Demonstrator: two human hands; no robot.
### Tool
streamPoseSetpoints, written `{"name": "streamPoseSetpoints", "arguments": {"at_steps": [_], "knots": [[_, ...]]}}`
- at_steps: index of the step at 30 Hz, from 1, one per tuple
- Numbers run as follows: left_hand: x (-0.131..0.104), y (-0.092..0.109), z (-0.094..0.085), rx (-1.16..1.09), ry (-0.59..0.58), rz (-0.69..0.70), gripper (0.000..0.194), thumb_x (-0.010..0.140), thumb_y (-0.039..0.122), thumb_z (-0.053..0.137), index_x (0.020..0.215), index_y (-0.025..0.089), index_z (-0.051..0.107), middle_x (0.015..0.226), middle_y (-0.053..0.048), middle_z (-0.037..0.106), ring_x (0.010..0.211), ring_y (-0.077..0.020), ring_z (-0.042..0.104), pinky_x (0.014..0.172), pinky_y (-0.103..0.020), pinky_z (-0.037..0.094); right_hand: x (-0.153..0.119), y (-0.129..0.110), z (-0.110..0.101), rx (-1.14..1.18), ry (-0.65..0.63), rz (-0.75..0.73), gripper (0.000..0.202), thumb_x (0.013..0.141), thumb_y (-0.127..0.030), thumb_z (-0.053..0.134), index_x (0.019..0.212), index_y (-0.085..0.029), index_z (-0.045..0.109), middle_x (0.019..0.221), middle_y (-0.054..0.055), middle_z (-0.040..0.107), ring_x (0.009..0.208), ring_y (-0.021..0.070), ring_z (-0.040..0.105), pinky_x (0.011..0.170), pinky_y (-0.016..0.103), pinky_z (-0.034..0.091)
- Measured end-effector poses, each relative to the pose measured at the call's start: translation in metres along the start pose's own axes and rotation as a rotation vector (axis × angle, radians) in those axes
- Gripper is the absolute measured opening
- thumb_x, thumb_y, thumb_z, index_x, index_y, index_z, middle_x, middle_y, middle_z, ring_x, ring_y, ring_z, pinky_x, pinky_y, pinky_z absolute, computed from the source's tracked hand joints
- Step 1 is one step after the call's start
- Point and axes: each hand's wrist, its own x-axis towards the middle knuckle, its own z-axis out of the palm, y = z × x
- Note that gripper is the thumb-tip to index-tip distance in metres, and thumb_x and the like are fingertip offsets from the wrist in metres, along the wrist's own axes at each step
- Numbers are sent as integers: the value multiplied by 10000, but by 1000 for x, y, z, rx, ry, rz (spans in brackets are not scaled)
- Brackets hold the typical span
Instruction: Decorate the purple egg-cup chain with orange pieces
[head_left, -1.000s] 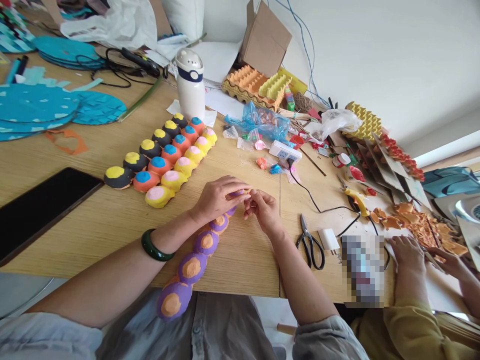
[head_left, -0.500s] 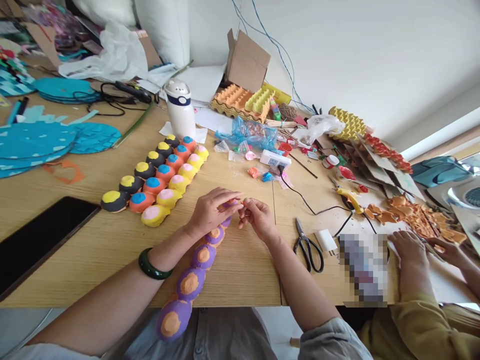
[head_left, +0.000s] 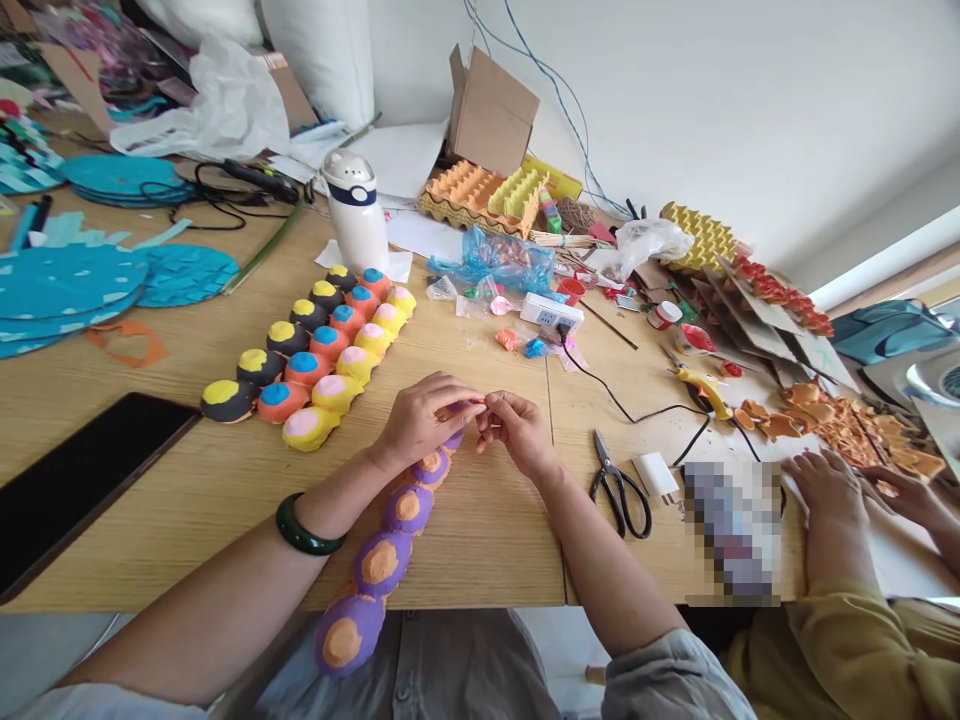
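A strip of egg-carton cups (head_left: pixel 406 508), covered in purple with orange round patches, slants from my lap up over the table edge. My left hand (head_left: pixel 427 425) is closed around its far end, where the fingers hide the last cup. My right hand (head_left: pixel 521 432) pinches a tiny orange-red bit, seemingly soft clay, right at the left fingertips. Left of the hands lie three finished-looking strips side by side: a yellow one (head_left: pixel 358 364) with pink tops, an orange one (head_left: pixel 328 343) with blue tops and a black one (head_left: pixel 287 337) with yellow tops.
Scissors (head_left: pixel 621 490) and a white charger (head_left: pixel 655 474) lie to the right, near a co-worker's hands (head_left: pixel 829 490). A power strip (head_left: pixel 551 313) with a black cable sits beyond my hands. A white bottle (head_left: pixel 356 215) stands behind the strips; a dark tablet (head_left: pixel 97 480) lies left.
My fingertips have drawn slightly closer together at the small orange-red bit. The purple strip stays in nearly the same place; the view has shifted a little.
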Motion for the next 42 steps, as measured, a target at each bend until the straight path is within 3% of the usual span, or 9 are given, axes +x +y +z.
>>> {"name": "streamPoseSetpoints", "arguments": {"at_steps": [7, 16, 22, 26, 30, 35, 42], "knots": [[2, 5, -2, -5, -3, -75, 93, 951, 243, 692, 901, 209, 763, 893, -49, 799, 824, -175, 723, 779, -297, 577, 0, 1, 1, -30, 63, -64, 398, 769, -547, 832, 727, -178, 689, 661, -19, 665, 501, 88, 565, 494, 240, 591], [-1, 5, -3, -176, 43, -328, 171, 977, 324, 673, 972, 207, 798, 948, -37, 806, 878, -167, 739, 825, -276, 589, 3, 1, -6, 123, 189, -94, 222, 733, -328, 839, 868, -188, 731, 877, 29, 741, 693, 131, 659, 591, 267, 624], [1, 7, -5, -146, 40, -296, 191, 990, 332, 658, 975, 208, 803, 934, -37, 804, 881, -171, 727, 844, -294, 574, 2, 0, -8, 216, 111, -23, 139, 731, -210, 776, 861, -184, 734, 906, 22, 730, 719, 129, 655, 628, 266, 627], [2, 8, -6, -134, 41, -293, 192, 988, 334, 659, 963, 210, 803, 933, -41, 802, 881, -181, 722, 846, -311, 567, 3, -3, -7, 262, 78, 32, 112, 777, -262, 742, 849, -177, 726, 892, 34, 724, 718, 133, 636, 582, 239, 599], [2, 8, -6, -139, 34, -311, 172, 974, 328, 676, 947, 212, 800, 928, -40, 796, 871, -191, 716, 833, -334, 561, 3, -3, -6, 238, 59, 37, 132, 729, -239, 748, 846, -179, 734, 846, 21, 708, 690, 129, 601, 545, 227, 578], [1, 9, -7, -130, 31, -309, 137, 966, 300, 681, 966, 234, 800, 937, -34, 797, 879, -208, 717, 835, -362, 556, 3, -1, -6, 223, 60, 40, 145, 773, -303, 721, 819, -166, 722, 693, -12, 590, 619, 113, 530, 513, 227, 554], [3, 12, -8, -87, 32, -269, 146, 963, 292, 669, 970, 245, 807, 957, -38, 805, 914, -214, 713, 878, -362, 541, 2, -1, -5, 172, 93, 45, 161, 699, -252, 735, 836, -168, 737, 797, 10, 649, 632, 111, 554, 483, 215, 523]]}}
